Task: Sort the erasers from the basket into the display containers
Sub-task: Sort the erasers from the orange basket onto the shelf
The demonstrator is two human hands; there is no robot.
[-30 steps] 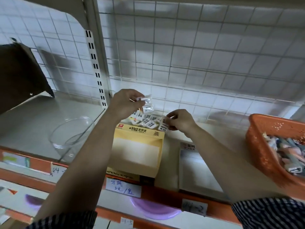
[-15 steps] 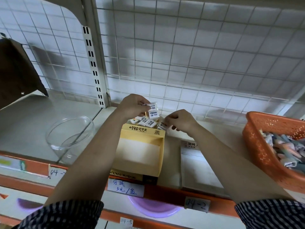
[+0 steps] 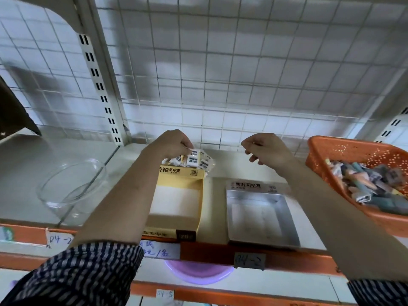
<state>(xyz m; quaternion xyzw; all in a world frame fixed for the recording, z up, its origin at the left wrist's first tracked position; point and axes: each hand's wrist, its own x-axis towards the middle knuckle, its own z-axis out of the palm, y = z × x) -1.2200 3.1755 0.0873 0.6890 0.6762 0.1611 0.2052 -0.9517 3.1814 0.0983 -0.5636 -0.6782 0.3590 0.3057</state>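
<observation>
A yellow display box (image 3: 176,202) stands on the shelf, with a clear bag of white wrapped erasers (image 3: 194,161) at its back edge. My left hand (image 3: 171,143) pinches the top of that bag. My right hand (image 3: 263,149) hovers to the right of it above the shelf, fingers curled, holding nothing. A grey display box (image 3: 260,215) with Korean lettering stands empty to the right of the yellow one. The orange basket (image 3: 344,149) at the far right holds several mixed erasers (image 3: 373,184).
An empty glass bowl (image 3: 70,184) stands at the left on the shelf. A wire grid forms the back wall. The orange shelf edge (image 3: 209,250) carries handwritten price labels. A purple bowl (image 3: 198,274) sits on the shelf below.
My right hand has let go of the eraser bag and moved right and up, away from it. My left hand stays on the bag at the yellow box's back.
</observation>
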